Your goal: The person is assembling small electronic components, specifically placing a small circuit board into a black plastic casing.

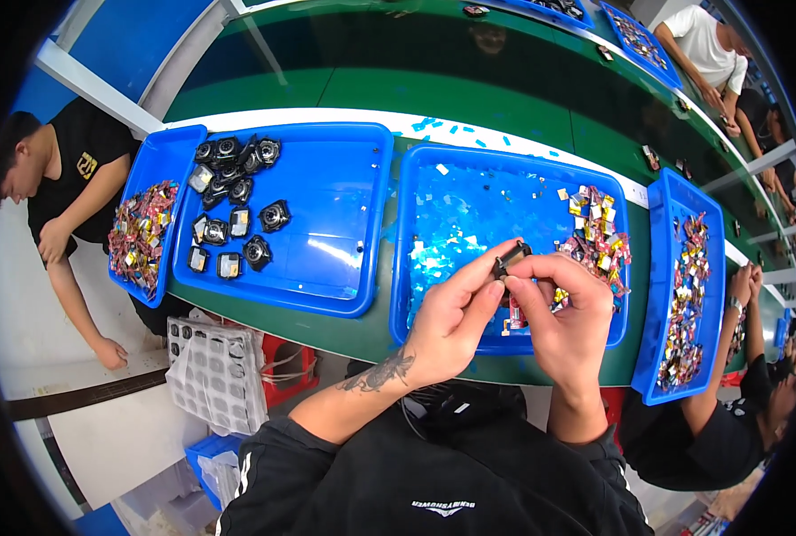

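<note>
small black part (511, 259) is pinched between left hand (452, 317) and right hand (563, 308) over the blue tray (416, 268); fitting seems underway, next needs steady alignment.

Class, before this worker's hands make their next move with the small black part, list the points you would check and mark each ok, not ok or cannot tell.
1. Small black part pinched between the fingers of both hands: ok.
2. Left hand and right hand both over the blue tray, so a dropped part lands inside: ok.
3. Pile of small coloured pieces within the right hand's reach: ok.
4. Finished black parts gathered in the left blue tray, with bare room beside them: ok.
5. Part fully fitted together: cannot tell, too small.
6. Neighbours' hands away from these trays: ok.
</note>
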The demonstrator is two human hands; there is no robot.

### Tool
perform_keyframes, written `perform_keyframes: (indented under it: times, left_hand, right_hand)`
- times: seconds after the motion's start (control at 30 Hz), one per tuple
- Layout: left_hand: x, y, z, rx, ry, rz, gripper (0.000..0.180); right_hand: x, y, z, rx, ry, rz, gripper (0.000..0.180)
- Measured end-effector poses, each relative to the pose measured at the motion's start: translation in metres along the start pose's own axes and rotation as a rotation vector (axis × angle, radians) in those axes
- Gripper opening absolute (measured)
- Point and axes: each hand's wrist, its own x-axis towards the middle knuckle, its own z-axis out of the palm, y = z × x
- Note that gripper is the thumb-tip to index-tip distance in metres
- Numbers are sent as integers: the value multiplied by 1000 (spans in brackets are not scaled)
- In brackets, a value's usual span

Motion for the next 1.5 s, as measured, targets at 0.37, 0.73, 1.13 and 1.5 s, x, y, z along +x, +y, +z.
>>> perform_keyframes:
  times: [0.37,0.73,1.13,1.5]
  left_hand:
    - [-4,-1,2,35,8,23,42]
    - [-5,2,-1,18,-17,57,42]
    - [1,17,-9,333,39,417,42]
    - [-10,29,-18,658,-84,387,39]
  right_hand:
    - [3,-3,-3,-161,-2,-116,14]
    - [1,8,1,294,56,62,21]
    - [-22,8,-6,488,-35,223,14]
    - [1,-10,-31,314,-288,148,19]
